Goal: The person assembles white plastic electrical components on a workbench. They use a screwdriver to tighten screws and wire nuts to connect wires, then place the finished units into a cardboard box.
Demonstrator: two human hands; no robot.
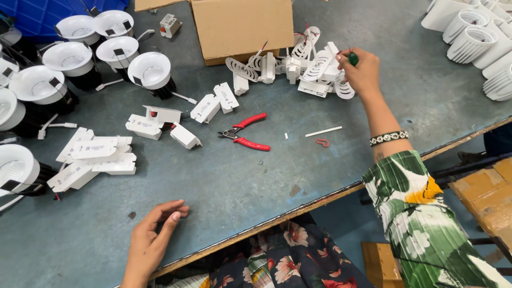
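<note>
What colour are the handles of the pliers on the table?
The handles of the pliers are red, seen in the head view. They lie untouched on the grey table.

The tabletop (256,181) is dull blue-grey; pliers (246,133) between the hands have red handles; the right hand (362,72) pinches a green-handled tool (353,57); its sleeve (421,213) shows green leaves on white; nearby brackets (314,66) are white; the box (242,24) is brown.

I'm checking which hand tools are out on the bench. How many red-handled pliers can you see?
1. The red-handled pliers lie open on the grey table, mid-bench, between the white driver boxes and a small white stick. More may be hidden in the cardboard box.
</note>
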